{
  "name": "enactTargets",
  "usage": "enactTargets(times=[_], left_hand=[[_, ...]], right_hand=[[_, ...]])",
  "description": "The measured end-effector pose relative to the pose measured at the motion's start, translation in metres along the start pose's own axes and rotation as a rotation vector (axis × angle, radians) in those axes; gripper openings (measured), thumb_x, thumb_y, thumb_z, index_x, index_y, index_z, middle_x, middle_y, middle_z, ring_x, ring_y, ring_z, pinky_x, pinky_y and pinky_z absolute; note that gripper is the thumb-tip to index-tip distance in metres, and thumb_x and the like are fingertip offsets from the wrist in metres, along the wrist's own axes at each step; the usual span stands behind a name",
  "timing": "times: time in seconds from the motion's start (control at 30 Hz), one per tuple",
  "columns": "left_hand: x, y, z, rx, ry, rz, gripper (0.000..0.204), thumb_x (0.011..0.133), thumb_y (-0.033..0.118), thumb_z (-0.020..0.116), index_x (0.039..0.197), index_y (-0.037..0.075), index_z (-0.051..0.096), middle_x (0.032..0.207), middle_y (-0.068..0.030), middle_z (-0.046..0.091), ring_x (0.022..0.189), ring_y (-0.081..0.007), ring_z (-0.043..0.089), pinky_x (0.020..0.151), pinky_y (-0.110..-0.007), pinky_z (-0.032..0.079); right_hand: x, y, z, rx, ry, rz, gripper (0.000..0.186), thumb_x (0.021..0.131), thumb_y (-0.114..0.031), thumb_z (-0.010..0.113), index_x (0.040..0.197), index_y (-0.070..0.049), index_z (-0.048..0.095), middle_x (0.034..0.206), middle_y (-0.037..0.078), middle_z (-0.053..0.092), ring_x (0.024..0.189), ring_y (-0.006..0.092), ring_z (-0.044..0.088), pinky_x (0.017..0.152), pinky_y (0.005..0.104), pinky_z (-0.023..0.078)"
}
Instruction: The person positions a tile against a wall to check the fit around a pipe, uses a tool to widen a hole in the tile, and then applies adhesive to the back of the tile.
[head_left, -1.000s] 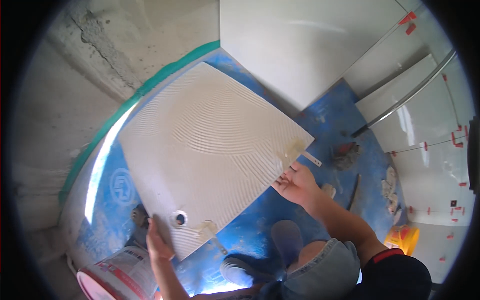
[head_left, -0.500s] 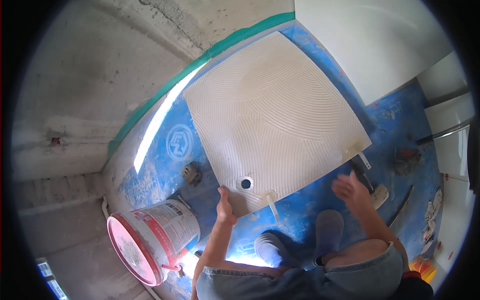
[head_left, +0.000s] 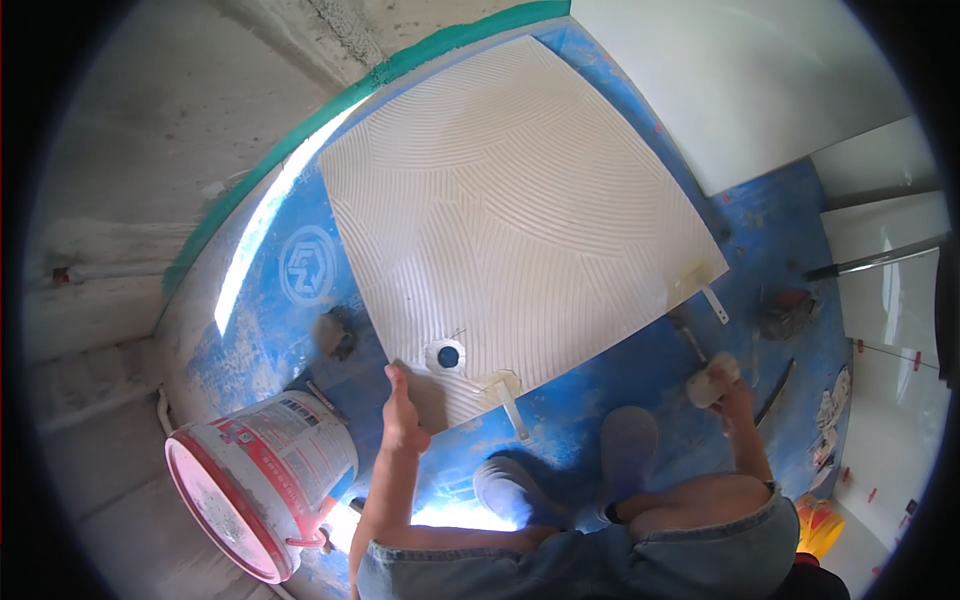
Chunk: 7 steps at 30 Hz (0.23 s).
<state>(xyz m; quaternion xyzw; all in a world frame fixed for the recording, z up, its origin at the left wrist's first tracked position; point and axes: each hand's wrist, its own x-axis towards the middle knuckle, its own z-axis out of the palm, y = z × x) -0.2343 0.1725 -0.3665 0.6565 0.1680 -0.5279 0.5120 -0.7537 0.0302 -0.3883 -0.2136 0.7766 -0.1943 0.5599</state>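
Observation:
A large square tile (head_left: 520, 190) lies on the blue floor sheet, its upper face coated in combed pale adhesive. A round hole (head_left: 448, 357) goes through it near the close left corner. My left hand (head_left: 405, 415) grips that corner, thumb at the edge and the other fingers mostly hidden. Two metal tabs, a near one (head_left: 516, 418) and a right one (head_left: 716, 304), stick out from the tile's near edge. My right hand (head_left: 736, 400) is closed around the pale blocky end of a tool (head_left: 708, 383) with a thin shaft, lying low by the floor.
A white and red bucket (head_left: 270, 470) lies tipped at the left. Large smooth panels (head_left: 740, 90) stand at the far right. A dark-gripped metal rod (head_left: 870, 265), a dark lump (head_left: 790, 312) and a yellow object (head_left: 818, 525) are on the right. My shoes (head_left: 630, 450) are close to the tile.
My right hand has gone from open and empty above the floor to holding the pale-ended tool. The left hand stays at the tile's corner. The whole view has shifted slightly.

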Motion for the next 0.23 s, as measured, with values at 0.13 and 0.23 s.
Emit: enactTargets(times=[0.13,0.23], left_hand=[[0.003,0.003,0.006,0.036,-0.012,0.026,0.072,0.098,0.057,0.042,0.144,0.002,0.036,0.140,-0.0095,0.047,0.125,-0.0241,0.049,0.106,-0.039,0.040],[0.016,-0.005,-0.002,-0.022,-0.140,0.079,0.067,0.100,0.055,0.039,0.147,0.008,0.033,0.141,-0.0079,0.047,0.129,-0.0252,0.047,0.108,-0.040,0.038]], right_hand=[[-0.036,-0.031,0.079,-0.062,-0.174,0.119,0.071,0.081,-0.048,0.074,0.131,-0.004,0.049,0.120,0.014,0.061,0.103,0.0301,0.064,0.089,0.0464,0.053],[-0.048,-0.052,0.142,0.000,-0.422,0.095,0.070,0.079,-0.048,0.075,0.133,-0.010,0.049,0.117,0.009,0.064,0.103,0.0292,0.065,0.090,0.0436,0.053]])
